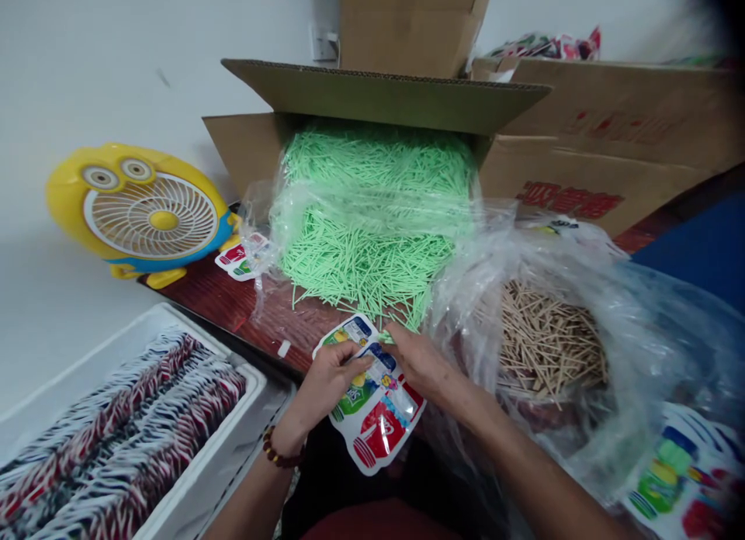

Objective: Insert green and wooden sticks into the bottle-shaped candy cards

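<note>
My left hand (326, 389), with a beaded bracelet at the wrist, is closed on a printed plastic pouch (378, 435) in front of my body. The pouch is shaped like drink cups and is coloured red, green and blue. A second pouch (351, 328) of the same print shows behind it. At the pouch's upper edge, my right hand (416, 358) has its fingers pinched together. A bit of green shows near those fingertips, but what they hold is partly hidden. Just beyond lies a heap of thin pale-green sticks (366, 268), spilling out of a clear bag.
An open cardboard box (384, 98) lies behind the green sticks. Brown sticks (552, 342) sit in clear plastic at right, near more pouches (669, 462). A white foam box (244, 400) packed with pouches stands at lower left. A yellow fan (163, 220) stands on the dark table (201, 292).
</note>
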Available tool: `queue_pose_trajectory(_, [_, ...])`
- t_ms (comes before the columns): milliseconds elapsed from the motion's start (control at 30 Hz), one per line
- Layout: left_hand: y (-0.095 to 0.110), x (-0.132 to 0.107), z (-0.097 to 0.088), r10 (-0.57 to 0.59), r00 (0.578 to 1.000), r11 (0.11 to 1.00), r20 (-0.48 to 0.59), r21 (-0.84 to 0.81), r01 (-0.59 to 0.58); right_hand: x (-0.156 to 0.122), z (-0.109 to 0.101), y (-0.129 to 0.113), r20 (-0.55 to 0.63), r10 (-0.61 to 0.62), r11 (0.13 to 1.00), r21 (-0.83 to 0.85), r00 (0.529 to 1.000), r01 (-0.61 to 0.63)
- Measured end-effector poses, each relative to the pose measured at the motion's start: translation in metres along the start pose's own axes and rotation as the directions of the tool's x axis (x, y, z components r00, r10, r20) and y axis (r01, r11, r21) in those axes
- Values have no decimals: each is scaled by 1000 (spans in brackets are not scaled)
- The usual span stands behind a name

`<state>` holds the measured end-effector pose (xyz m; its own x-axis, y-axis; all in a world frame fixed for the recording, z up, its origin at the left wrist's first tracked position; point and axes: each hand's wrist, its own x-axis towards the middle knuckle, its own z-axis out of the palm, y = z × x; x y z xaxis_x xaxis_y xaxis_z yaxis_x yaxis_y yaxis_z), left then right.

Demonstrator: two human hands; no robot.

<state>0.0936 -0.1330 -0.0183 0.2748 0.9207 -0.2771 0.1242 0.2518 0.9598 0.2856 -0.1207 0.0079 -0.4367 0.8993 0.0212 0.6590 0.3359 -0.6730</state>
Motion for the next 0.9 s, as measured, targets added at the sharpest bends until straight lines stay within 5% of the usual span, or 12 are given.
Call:
queue_pose_trajectory(300, [-2,-13,3,10,999,1000,38,-9,-10,-14,-1,1,-87,39,932,363,995,-5])
queue_pose_trajectory(500, [-6,-14,7,87,996,990,12,109,-88,-14,3,1,-132,-49,950,300,990,87])
queue_pose_trajectory(700, [-4,-20,7,155,984,961,87,217,-171,-20,0,2,-107,53,918,396,993,-7])
queue_pose_trajectory(767, [-1,-23,8,227,968,939,104,243,-246,-22,-3,1,-126,170,807,587,977,-65])
queue_pose_trajectory(900, [4,-26,13,331,938,908,103,235,-346,-23,-10,-14,-228,388,325,941,893,99])
